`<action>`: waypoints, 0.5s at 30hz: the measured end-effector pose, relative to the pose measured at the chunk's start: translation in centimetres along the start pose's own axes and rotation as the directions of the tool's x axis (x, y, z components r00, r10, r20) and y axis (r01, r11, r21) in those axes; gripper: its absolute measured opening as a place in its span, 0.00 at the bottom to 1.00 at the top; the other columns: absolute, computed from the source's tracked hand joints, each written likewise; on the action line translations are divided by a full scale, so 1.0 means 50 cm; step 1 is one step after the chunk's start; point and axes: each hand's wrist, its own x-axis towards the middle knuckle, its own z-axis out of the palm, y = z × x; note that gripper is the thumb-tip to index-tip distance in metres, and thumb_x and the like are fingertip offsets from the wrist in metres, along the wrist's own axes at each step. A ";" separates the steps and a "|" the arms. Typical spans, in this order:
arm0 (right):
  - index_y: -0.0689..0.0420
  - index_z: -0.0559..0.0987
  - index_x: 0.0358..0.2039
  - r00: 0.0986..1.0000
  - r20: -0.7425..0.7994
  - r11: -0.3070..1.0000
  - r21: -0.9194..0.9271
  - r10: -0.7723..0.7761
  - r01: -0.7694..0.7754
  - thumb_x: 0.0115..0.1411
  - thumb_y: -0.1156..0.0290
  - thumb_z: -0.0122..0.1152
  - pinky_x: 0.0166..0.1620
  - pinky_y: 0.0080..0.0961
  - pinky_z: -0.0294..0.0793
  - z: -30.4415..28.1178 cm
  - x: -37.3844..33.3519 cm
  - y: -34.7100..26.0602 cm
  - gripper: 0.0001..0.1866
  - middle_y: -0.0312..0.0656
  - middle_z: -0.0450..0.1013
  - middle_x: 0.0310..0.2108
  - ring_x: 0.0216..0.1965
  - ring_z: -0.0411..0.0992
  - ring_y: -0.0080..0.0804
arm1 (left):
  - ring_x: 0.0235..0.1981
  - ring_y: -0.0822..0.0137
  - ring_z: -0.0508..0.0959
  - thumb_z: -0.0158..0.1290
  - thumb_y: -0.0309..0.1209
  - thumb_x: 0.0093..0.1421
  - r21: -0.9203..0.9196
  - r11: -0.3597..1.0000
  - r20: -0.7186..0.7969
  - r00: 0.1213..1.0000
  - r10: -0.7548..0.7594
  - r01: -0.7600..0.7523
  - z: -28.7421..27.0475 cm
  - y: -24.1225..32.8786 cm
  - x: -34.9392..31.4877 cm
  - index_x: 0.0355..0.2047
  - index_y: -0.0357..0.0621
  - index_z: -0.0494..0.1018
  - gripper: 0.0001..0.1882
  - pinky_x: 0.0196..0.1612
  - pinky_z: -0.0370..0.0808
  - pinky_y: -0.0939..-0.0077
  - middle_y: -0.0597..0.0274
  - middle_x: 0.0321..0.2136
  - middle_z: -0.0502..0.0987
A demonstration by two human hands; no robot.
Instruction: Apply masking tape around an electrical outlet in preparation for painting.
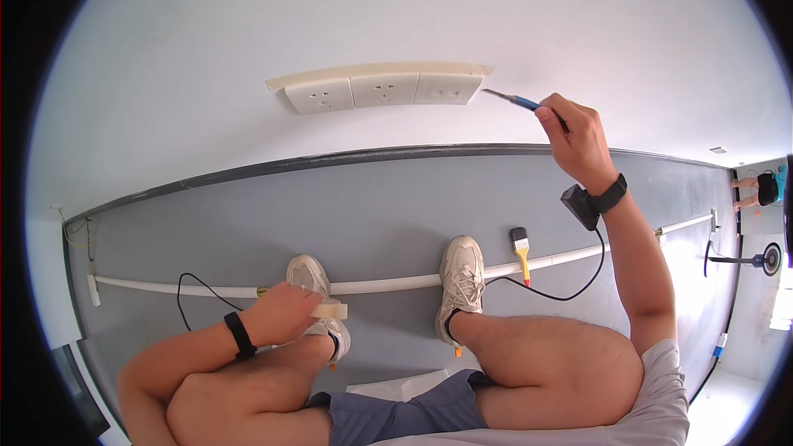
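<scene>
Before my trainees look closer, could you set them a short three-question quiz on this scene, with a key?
1. Which hand holds the blue-handled tool?
2. True or false: the brush lies to the right of both shoes.
3. How many white wall plates sit side by side in the row?

Key:
1. The right hand.
2. True.
3. Three.
</scene>
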 end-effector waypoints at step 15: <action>0.59 0.80 0.42 0.902 -0.303 0.951 -0.119 -0.307 0.284 0.67 0.76 0.68 0.37 0.31 0.79 0.003 0.034 0.009 0.06 0.43 0.79 0.37 0.35 0.79 0.43 | 0.39 0.50 0.82 0.59 0.33 0.65 -0.034 0.999 -0.100 0.995 0.024 -0.028 0.006 0.003 -0.009 0.40 0.42 0.77 0.09 0.45 0.75 0.55 0.55 0.35 0.83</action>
